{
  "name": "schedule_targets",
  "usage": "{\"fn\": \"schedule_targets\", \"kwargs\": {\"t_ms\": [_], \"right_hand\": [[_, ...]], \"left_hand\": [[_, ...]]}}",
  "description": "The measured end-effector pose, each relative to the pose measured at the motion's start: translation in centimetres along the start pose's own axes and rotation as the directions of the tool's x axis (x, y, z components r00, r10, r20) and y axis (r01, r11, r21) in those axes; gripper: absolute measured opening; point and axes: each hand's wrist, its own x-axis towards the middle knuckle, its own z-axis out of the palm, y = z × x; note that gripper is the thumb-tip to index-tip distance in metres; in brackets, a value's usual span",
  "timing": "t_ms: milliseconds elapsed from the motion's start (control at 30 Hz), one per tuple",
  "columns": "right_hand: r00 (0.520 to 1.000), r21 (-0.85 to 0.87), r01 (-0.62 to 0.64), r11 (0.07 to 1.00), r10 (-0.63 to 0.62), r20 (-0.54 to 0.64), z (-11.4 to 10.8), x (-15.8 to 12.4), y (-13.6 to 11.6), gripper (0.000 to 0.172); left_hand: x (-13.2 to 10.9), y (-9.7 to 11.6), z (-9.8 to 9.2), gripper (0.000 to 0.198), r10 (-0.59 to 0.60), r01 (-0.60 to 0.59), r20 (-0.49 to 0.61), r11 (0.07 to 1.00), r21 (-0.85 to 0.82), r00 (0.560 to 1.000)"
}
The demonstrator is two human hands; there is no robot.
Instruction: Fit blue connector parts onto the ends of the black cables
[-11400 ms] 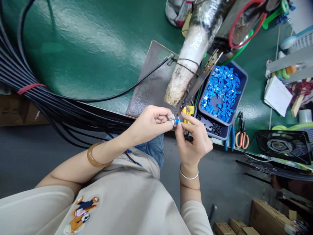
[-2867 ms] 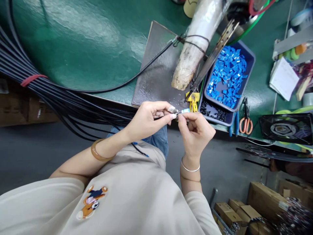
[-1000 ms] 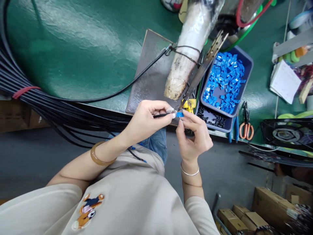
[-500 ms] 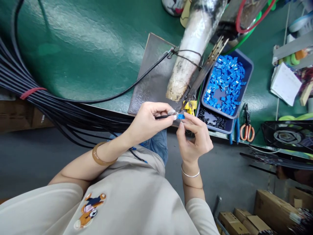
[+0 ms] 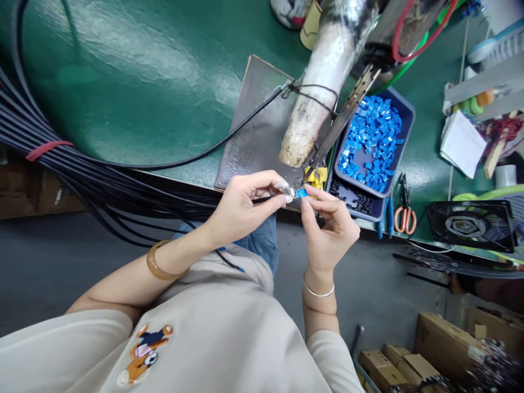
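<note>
My left hand [image 5: 235, 210] is closed around the end of a black cable [image 5: 261, 200], pinched between thumb and fingers. At its tip sits a small blue connector [image 5: 301, 193], pinched by my right hand [image 5: 329, 229] between thumb and fingertips. Fine wires between the hands are too small to make out. Just above the connector, the narrow tip of a slanted metal tool with a perforated barrel, like a soldering iron [image 5: 344, 117], points down. A yellow piece [image 5: 317, 176] lies right behind my right fingers.
A tray of blue connectors [image 5: 370, 144] sits over one with small black parts [image 5: 354, 199]. Orange-handled pliers [image 5: 405, 215] and a small fan [image 5: 470, 225] lie to the right. A wrapped white tube [image 5: 309, 109] overhangs a dark mat [image 5: 254, 125]. Bundled black cables [image 5: 82, 169] fill the left.
The view has shifted slightly, so things on the right appear further left. My left fingers have moved a little over the cable end; both hands keep their pinch.
</note>
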Motion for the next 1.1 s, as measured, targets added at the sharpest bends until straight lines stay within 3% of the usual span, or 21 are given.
{"fn": "schedule_targets", "kwargs": {"t_ms": [167,267,467,700,833,1100], "right_hand": [[0.955,-0.119,0.292,0.949,-0.296,-0.018,-0.43,-0.01,-0.39,0.013],[0.926,-0.177,0.375,0.910,-0.375,0.035,-0.30,-0.17,-0.46,0.018],[0.931,-0.167,0.365,0.916,-0.361,0.052,-0.05,-0.24,-0.08,0.018],[0.949,-0.044,0.310,0.950,-0.307,0.065,-0.19,-0.20,0.16,0.020],[0.948,-0.073,0.317,0.945,-0.315,0.042,-0.23,-0.25,0.25,0.019],[0.951,-0.053,0.302,0.952,-0.297,0.084,-0.26,-0.13,0.24,0.016]], "left_hand": [[-0.05,-0.16,0.24,0.006,0.002,-0.003,0.035,1.000,0.015,0.999],[0.07,-0.18,0.27,0.007,-0.002,0.002,0.037,1.000,-0.008,0.999],[0.10,-0.39,0.13,0.007,-0.026,0.028,0.036,0.998,-0.051,0.999],[0.29,-0.53,0.31,0.010,-0.021,0.025,0.028,0.992,-0.122,0.999],[0.28,-0.67,0.38,0.011,-0.013,0.018,0.029,0.987,-0.162,0.999],[0.16,-0.68,0.25,0.011,0.008,-0.003,0.051,0.996,-0.092,0.999]]}}
